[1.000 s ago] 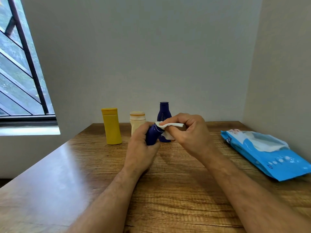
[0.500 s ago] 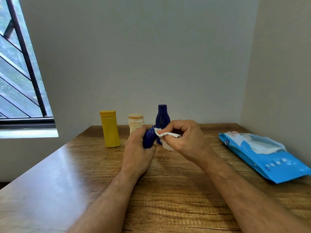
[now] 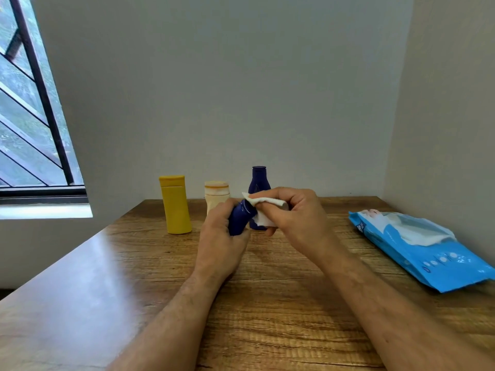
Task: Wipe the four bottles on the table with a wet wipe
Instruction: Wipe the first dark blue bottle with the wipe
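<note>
My left hand (image 3: 218,239) grips a small dark blue bottle (image 3: 239,219), tilted with its top toward the right. My right hand (image 3: 296,218) pinches a white wet wipe (image 3: 263,203) and presses it around that bottle's upper end. Behind my hands, near the wall, stand three bottles in a row: a yellow bottle (image 3: 174,204) on the left, a cream bottle (image 3: 216,195) in the middle, partly hidden by my left hand, and a taller dark blue bottle (image 3: 258,179) on the right, its lower half hidden by the wipe and fingers.
A blue pack of wet wipes (image 3: 417,243) lies at the right side of the wooden table (image 3: 107,277), with a white sheet sticking out of its opening. Walls close the table at the back and right. A barred window is at the left.
The wipe has shifted over the small blue bottle's top as my right hand turned. The camera view dipped and rose slightly. The standing bottles have not moved.
</note>
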The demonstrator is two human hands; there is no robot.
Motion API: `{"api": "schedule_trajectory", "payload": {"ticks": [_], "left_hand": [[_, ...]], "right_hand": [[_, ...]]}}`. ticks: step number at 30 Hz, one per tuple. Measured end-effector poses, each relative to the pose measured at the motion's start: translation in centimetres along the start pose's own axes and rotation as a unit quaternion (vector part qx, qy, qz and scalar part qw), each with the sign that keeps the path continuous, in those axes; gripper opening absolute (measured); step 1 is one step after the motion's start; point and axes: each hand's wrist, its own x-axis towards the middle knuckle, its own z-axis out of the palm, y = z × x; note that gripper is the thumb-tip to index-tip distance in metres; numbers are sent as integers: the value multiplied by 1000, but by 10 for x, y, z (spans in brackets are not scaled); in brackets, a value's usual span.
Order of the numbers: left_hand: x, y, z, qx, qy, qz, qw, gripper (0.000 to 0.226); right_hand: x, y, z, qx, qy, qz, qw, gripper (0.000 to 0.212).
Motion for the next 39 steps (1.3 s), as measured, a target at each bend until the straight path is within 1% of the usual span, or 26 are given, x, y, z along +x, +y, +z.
{"api": "schedule_trajectory", "payload": {"ticks": [2,7,9,11,13,14,16,18,20,22,23,25,28,31,33,37,39], "left_hand": [[0,-4,0,35,9,8,999,51],[1,-7,-1,113,74,20,991,47],[1,-6,-1,139,80,24,987,51],[1,-4,-1,156,73,24,985,58],[1,-3,-1,166,65,24,984,57],[1,-3,-1,163,59,25,985,56],[1,-2,0,137,51,21,989,55],[2,-3,-1,97,60,-5,993,56],[2,-3,-1,75,73,-24,994,57],[2,-2,-1,76,68,-10,995,58],[2,-1,0,80,59,1,995,59],[1,-2,1,89,46,7,995,60],[2,-6,0,72,49,-13,996,63],[2,-6,-3,55,57,-20,997,69],[2,-5,-2,57,52,-16,997,68],[1,-3,1,59,60,-11,996,63],[1,-1,0,69,63,-7,996,63]], "right_hand": [[-2,0,1,-58,-14,-29,998,20],[-4,0,1,-111,-54,-57,991,17],[-5,-1,2,-123,-24,-74,989,15],[-4,-1,4,-128,33,-97,986,15],[-3,0,4,-157,65,-116,979,19],[-3,1,4,-175,65,-120,975,21],[-3,4,4,-202,40,-122,971,22],[-4,5,3,-209,19,-126,970,21],[-3,3,0,-200,34,-135,970,20],[-1,1,-3,-172,72,-130,974,21],[0,0,-4,-160,78,-129,975,22],[1,1,-3,-159,49,-133,977,25],[-1,4,-1,-185,7,-140,973,25],[-2,5,-3,-246,-14,-166,955,24],[-3,5,-2,-245,9,-181,952,21],[0,1,-2,-224,118,-204,946,19],[0,2,-4,-235,138,-219,937,20]]}}
